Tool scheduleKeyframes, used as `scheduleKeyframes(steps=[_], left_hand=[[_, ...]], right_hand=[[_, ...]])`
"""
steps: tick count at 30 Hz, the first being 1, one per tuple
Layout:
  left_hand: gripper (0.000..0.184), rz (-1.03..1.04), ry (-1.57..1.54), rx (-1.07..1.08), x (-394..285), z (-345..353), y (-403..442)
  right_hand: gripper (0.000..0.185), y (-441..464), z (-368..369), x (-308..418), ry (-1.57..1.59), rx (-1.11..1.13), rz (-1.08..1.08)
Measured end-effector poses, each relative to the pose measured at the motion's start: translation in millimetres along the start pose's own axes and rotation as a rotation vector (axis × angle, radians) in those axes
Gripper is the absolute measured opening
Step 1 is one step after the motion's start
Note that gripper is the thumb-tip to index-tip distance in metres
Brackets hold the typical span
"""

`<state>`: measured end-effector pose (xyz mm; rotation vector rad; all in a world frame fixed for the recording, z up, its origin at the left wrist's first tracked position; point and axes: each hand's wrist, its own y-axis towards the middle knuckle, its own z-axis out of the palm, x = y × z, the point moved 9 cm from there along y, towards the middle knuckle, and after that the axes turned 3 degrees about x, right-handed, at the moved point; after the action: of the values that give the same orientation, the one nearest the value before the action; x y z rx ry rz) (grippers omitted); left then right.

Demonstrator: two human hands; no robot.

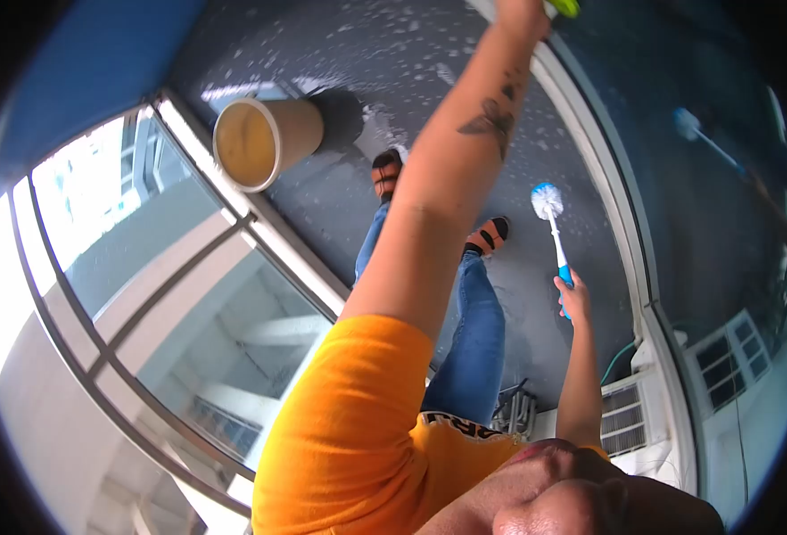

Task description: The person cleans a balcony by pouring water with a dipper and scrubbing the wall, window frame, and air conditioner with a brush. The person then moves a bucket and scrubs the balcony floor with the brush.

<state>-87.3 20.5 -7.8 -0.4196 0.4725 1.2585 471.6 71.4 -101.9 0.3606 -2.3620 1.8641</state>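
My right hand (574,298) is wrapped around the blue handle of a toilet brush (554,230). The brush has a white shaft and a round white-and-blue bristle head, held up over the dark wet floor. My left arm reaches far forward across the view, toward the glass panel on the right. At the top edge my left hand (524,12) is partly cut off, closed on a bright green object (568,6) of which only a bit shows. What kind of thing it is I cannot tell.
A cream bucket (300,132) with a yellowish inside lies tilted in the view near the railing (224,234). Foam and water streaks cover the floor (384,53). A framed glass panel (705,205) reflects the brush. By the wall are an air-conditioner unit (621,419) and a green hose (618,358).
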Motion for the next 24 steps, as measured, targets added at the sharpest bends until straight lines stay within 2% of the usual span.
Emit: scheduleKeyframes(steps=[2, 3, 5, 6, 7, 9, 10, 11, 13, 14, 16, 17, 18, 19, 21, 24], left_hand=[[0.030, -0.048, 0.219, -0.178, -22, -11, -49], [0.028, -0.134, 0.246, -0.299, -60, -50, -76], [0.037, -0.120, 0.444, -0.374, -140, -94, -115], [0.031, -0.142, 0.628, -0.493, -182, -128, -133], [0.029, -0.187, 0.719, -0.559, -216, -171, -158], [0.027, -0.197, 0.849, -0.824, -287, -262, -215], [0.029, -0.139, 0.999, -0.795, -325, -321, -239], [0.026, -0.211, 0.955, -0.952, -362, -353, -265], [0.022, -0.301, 1.305, -1.068, -442, -399, -291], [0.026, -0.448, 1.454, -1.123, -464, -431, -301], [0.033, -0.751, 1.505, -1.078, -476, -530, -321], [0.038, -0.864, 1.475, -0.950, -470, -567, -320], [0.041, -1.141, 1.710, -0.821, -468, -577, -300], [0.043, -1.153, 1.686, -0.853, -461, -605, -299], [0.043, -1.186, 2.086, -0.612, -436, -642, -279], [0.046, -1.083, 1.979, -0.578, -389, -671, -263]], right_hand=[[0.050, 19, -8, 5, 0.024, 0.010, -0.016], [0.050, -14, 19, 19, -0.023, -0.010, 0.040], [0.049, 0, 41, 51, -0.069, -0.020, 0.050], [0.048, 5, 48, 67, -0.077, -0.025, 0.044], [0.048, 6, 60, 78, -0.088, -0.017, 0.041], [0.048, 7, 76, 99, -0.107, -0.031, 0.079], [0.048, 9, 92, 113, -0.120, -0.034, 0.080], [0.048, 13, 110, 123, -0.135, -0.026, 0.098], [0.048, 31, 148, 148, -0.149, -0.024, 0.104], [0.048, 38, 166, 157, -0.136, 0.002, 0.102], [0.049, 46, 198, 184, -0.161, -0.010, 0.110], [0.049, 47, 212, 202, -0.137, -0.041, 0.123], [0.050, 51, 227, 218, -0.186, -0.017, 0.122], [0.050, 56, 236, 223, -0.243, 0.011, 0.124], [0.052, 68, 248, 215, -0.180, -0.002, 0.120], [0.052, 82, 259, 213, -0.241, -0.007, 0.093]])
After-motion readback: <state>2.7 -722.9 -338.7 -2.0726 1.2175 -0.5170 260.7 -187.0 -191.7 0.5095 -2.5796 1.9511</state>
